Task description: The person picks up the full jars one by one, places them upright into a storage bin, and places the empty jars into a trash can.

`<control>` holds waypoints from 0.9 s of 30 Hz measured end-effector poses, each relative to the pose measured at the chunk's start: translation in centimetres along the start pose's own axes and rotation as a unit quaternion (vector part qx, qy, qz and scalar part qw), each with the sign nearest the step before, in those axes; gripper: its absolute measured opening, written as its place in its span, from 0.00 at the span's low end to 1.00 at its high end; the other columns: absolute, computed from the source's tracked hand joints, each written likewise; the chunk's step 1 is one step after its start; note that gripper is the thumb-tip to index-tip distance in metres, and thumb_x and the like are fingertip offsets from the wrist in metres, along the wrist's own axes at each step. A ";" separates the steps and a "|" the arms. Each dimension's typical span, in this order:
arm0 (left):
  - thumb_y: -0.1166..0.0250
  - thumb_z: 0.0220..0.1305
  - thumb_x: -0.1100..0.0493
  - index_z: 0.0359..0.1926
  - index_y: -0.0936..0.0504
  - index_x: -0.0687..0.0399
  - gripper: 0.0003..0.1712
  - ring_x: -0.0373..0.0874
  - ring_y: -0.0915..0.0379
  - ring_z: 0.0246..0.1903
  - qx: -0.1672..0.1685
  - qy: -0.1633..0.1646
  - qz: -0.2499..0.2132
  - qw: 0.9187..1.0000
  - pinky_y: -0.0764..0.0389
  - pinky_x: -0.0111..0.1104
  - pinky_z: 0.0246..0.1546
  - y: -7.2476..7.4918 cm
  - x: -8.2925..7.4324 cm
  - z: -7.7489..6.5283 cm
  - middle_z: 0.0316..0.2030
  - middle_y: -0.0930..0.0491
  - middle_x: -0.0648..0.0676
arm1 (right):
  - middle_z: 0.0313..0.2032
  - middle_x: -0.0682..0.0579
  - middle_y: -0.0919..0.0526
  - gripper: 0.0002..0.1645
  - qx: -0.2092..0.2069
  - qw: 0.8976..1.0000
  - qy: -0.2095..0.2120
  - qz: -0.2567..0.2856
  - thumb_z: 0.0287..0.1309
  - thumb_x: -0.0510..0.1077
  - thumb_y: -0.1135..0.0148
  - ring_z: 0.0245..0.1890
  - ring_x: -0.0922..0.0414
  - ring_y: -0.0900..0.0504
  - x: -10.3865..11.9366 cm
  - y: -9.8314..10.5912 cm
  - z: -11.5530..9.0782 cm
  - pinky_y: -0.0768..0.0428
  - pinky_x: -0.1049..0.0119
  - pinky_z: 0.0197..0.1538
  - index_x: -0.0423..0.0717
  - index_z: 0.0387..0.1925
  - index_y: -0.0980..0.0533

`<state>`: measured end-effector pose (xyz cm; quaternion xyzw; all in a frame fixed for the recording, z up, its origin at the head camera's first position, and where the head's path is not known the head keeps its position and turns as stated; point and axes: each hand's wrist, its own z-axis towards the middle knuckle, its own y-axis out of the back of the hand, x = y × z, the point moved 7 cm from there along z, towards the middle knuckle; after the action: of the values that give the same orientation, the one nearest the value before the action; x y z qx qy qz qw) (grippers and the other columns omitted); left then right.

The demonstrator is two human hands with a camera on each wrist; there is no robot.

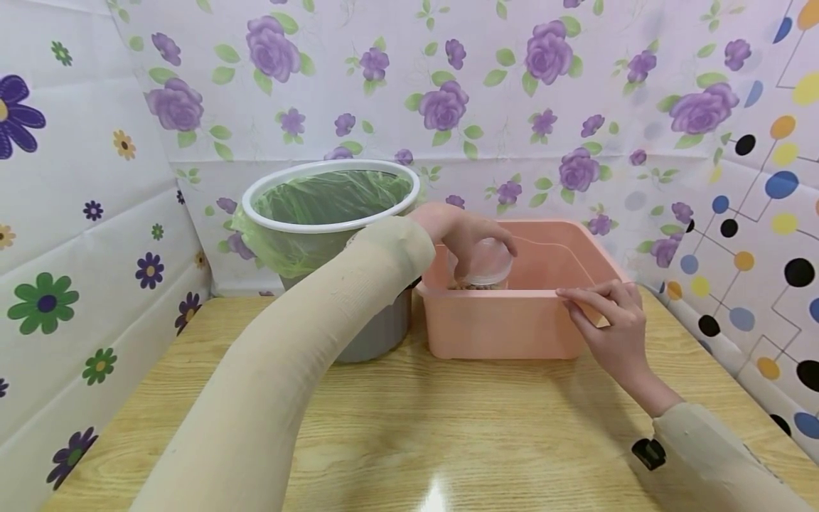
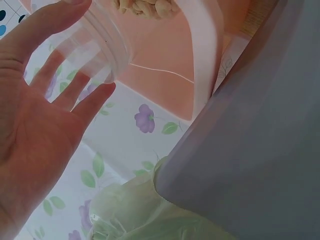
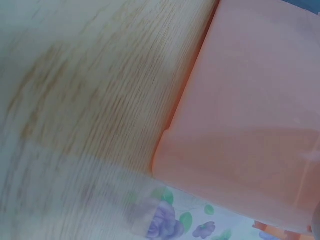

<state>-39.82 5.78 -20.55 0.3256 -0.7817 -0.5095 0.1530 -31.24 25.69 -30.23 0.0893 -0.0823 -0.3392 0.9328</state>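
Observation:
My left hand (image 1: 466, 233) reaches over the near rim of a pink plastic basin (image 1: 505, 323) and grips a clear round plastic jar (image 1: 491, 262). The jar is tilted, with its bottom towards me. In the left wrist view, the thumb and fingers span the jar (image 2: 102, 47), and tan, lumpy pieces (image 2: 145, 7) show beyond it; they look like shelled or unshelled nuts, but the kind is unclear. At the basin's front right corner, my right hand (image 1: 614, 334) holds the rim between thumb and fingers. The right wrist view shows mostly the basin's outer wall (image 3: 250, 100).
Left of the basin stands a grey bin (image 1: 380, 331) with a white rim (image 1: 333, 227) and a green plastic liner (image 1: 275, 249). Both containers rest on a wood-grain table (image 1: 448, 419). Flower-patterned sheets (image 1: 358, 107) enclose the back and left, a dotted one (image 1: 755, 235) the right.

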 end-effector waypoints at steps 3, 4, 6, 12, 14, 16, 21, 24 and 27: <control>0.28 0.50 0.69 0.73 0.43 0.28 0.56 0.43 0.53 0.74 0.005 0.010 0.000 1.000 0.34 0.37 0.66 0.0 0.1 0.0 0.77 0.54 0.45 | 0.27 0.44 0.23 0.20 0.003 1.000 -0.001 -0.001 0.64 0.57 0.37 0.28 0.52 0.34 0.0 0.0 0.0 0.46 0.67 0.47 0.44 0.39 0.12; 0.28 0.51 0.69 0.74 0.44 0.28 0.56 0.44 0.55 0.75 0.008 0.013 0.001 1.000 0.33 0.38 0.66 0.0 0.1 -0.1 0.78 0.56 0.45 | 0.27 0.44 0.23 0.20 0.004 1.000 -0.001 -0.001 0.64 0.57 0.37 0.28 0.52 0.34 0.1 0.0 0.0 0.46 0.67 0.47 0.45 0.39 0.12; 0.28 0.53 0.67 0.76 0.47 0.28 0.57 0.45 0.61 0.77 0.012 0.017 0.022 1.000 0.36 0.39 0.69 0.2 0.2 -0.1 0.79 0.59 0.46 | 0.27 0.44 0.24 0.21 0.006 1.000 -0.002 -0.002 0.64 0.57 0.37 0.28 0.52 0.34 0.1 0.0 0.0 0.46 0.67 0.47 0.44 0.39 0.12; 0.28 0.56 0.62 0.78 0.54 0.29 0.59 0.46 0.73 0.80 0.025 0.019 0.066 0.997 0.48 0.44 0.76 1.3 -0.2 -0.5 0.80 0.66 0.46 | 0.26 0.43 0.24 0.20 -0.005 1.000 -0.003 0.013 0.63 0.55 0.35 0.28 0.53 0.35 0.3 0.0 0.2 0.46 0.67 0.45 0.42 0.37 0.12; 0.28 0.57 0.62 0.78 0.54 0.30 0.58 0.45 0.74 0.80 0.024 0.013 0.067 0.997 0.51 0.44 0.77 1.6 -0.3 -0.7 0.80 0.65 0.45 | 0.26 0.43 0.24 0.19 -0.007 1.000 -0.003 0.015 0.63 0.54 0.35 0.28 0.54 0.36 0.3 0.0 0.3 0.46 0.67 0.45 0.42 0.37 0.12; 0.28 0.57 0.61 0.78 0.54 0.30 0.57 0.45 0.75 0.80 0.022 0.012 0.070 0.997 0.53 0.44 0.78 1.7 -0.2 -0.8 0.80 0.65 0.44 | 0.25 0.43 0.24 0.19 -0.006 1.000 -0.003 0.014 0.63 0.54 0.35 0.28 0.54 0.36 0.2 0.0 0.3 0.47 0.67 0.45 0.42 0.37 0.12; 0.29 0.58 0.60 0.78 0.53 0.30 0.56 0.44 0.73 0.80 0.014 0.008 0.055 0.998 0.53 0.44 0.78 1.7 0.0 -1.2 0.80 0.64 0.45 | 0.26 0.43 0.24 0.18 -0.009 1.000 -0.006 0.011 0.63 0.53 0.34 0.28 0.53 0.36 0.3 0.0 0.2 0.46 0.68 0.45 0.42 0.36 0.12; 0.28 0.58 0.61 0.78 0.53 0.29 0.57 0.44 0.71 0.80 0.007 0.014 0.031 0.999 0.51 0.43 0.77 1.9 0.2 -1.6 0.80 0.63 0.44 | 0.26 0.42 0.24 0.16 -0.011 1.000 -0.008 0.012 0.61 0.51 0.33 0.29 0.52 0.35 0.4 0.0 0.2 0.46 0.69 0.46 0.41 0.36 0.12; 0.28 0.58 0.61 0.78 0.53 0.29 0.57 0.44 0.71 0.80 0.000 0.016 0.012 1.000 0.51 0.42 0.77 2.1 0.2 -2.0 0.80 0.64 0.44 | 0.26 0.42 0.24 0.13 -0.013 1.000 -0.007 0.014 0.60 0.48 0.32 0.29 0.51 0.35 0.5 0.1 0.3 0.46 0.69 0.46 0.41 0.36 0.12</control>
<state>-39.56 4.80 -17.81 0.3240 -0.7830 -0.5023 0.1720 -30.89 25.36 -29.86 0.0739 -0.0861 -0.3280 0.9378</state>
